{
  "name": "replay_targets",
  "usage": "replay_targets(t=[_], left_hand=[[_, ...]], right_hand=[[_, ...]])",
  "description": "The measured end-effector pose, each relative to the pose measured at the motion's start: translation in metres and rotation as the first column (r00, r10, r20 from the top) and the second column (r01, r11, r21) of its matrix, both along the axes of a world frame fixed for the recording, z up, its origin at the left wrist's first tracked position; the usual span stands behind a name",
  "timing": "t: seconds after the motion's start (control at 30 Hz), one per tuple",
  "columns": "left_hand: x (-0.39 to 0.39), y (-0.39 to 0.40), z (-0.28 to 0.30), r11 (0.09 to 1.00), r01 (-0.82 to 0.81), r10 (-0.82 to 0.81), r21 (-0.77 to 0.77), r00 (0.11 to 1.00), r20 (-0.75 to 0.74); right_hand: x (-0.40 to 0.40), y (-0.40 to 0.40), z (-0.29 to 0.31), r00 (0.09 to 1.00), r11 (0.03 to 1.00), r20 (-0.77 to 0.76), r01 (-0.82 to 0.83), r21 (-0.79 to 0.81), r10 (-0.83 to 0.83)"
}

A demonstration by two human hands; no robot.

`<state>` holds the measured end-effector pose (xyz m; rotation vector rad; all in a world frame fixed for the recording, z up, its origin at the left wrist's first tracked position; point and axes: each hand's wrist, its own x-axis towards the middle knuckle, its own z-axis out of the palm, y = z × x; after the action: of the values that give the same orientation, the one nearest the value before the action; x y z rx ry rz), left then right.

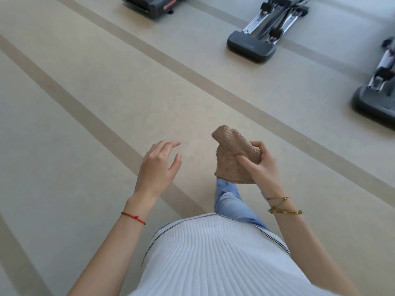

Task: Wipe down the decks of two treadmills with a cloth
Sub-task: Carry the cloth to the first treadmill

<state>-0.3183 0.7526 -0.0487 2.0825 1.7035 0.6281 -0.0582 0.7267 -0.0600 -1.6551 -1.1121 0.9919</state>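
Note:
A brown terry cloth (230,152) is bunched in my right hand (261,165), whose thumb and fingers curl round it in front of my body. My left hand (159,165) hovers to the left of the cloth, apart from it, fingers spread and loosely bent, holding nothing. The dark rear end of a treadmill (154,6) shows at the top edge, far ahead on the floor.
Two machines with dark bases and metal rails, one (258,37) at top centre-right and another (378,92) at the right edge, stand on the beige floor (85,82) with darker stripes. My blue trouser leg (230,201) steps forward below the cloth.

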Motion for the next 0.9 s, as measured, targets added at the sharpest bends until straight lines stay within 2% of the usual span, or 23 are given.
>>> replay_targets(t=[0.4,0.9], left_hand=[[0.080,0.303,0.004,0.999,-0.051,0.050,0.015,0.998,0.040],[0.060,0.618,-0.014,0.975,-0.222,0.223,-0.013,0.973,0.063]], right_hand=[[0.082,0.324,0.022,0.998,0.998,-0.018,-0.057,0.032,0.058],[0.055,0.668,0.001,0.983,0.983,-0.054,-0.179,-0.025,0.178]])
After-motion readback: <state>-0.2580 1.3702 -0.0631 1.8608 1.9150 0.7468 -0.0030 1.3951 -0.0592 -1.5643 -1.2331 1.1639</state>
